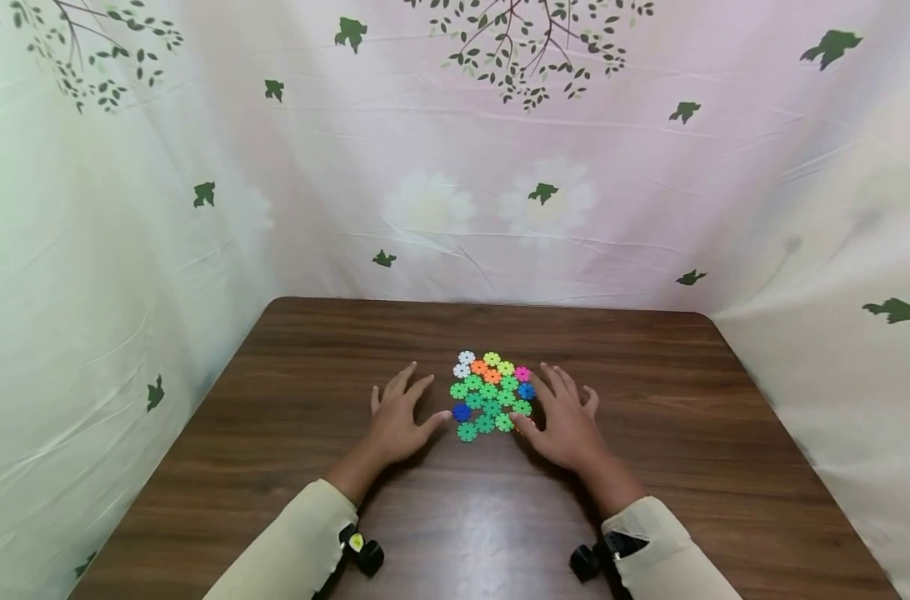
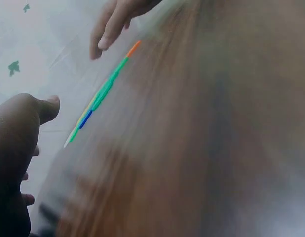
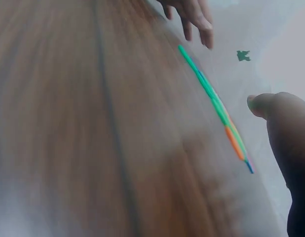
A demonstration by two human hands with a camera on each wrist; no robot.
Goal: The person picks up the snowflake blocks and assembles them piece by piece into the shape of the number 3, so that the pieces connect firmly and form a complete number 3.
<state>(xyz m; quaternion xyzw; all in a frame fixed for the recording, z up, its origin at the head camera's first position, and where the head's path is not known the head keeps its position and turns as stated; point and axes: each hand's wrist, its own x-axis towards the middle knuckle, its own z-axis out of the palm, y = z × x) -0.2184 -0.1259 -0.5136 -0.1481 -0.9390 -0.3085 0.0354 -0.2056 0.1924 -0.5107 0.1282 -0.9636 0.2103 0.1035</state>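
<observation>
Flower-shaped notched plastic discs lie flat in one close group (image 1: 488, 390) on the wooden table, mostly green. White discs (image 1: 466, 357) are at the back left, with orange and yellow ones beside them. A dark blue disc (image 1: 462, 412) is on the left side; a pink disc (image 1: 522, 374) and a lighter blue disc (image 1: 527, 391) are on the right. My left hand (image 1: 398, 423) is spread at the left, thumb pointing at the dark blue disc. My right hand (image 1: 569, 429) is spread too, its thumb and fingertips overlapping the group's right edge and partly hiding an orange disc. Neither hand grips anything.
The brown table (image 1: 312, 358) has rounded far corners. A pale cloth (image 1: 455, 150) printed with leaves and birds hangs behind it and along both sides. Each wrist carries a small black camera, the left one (image 1: 369, 558) and the right one (image 1: 585, 563), just above the tabletop.
</observation>
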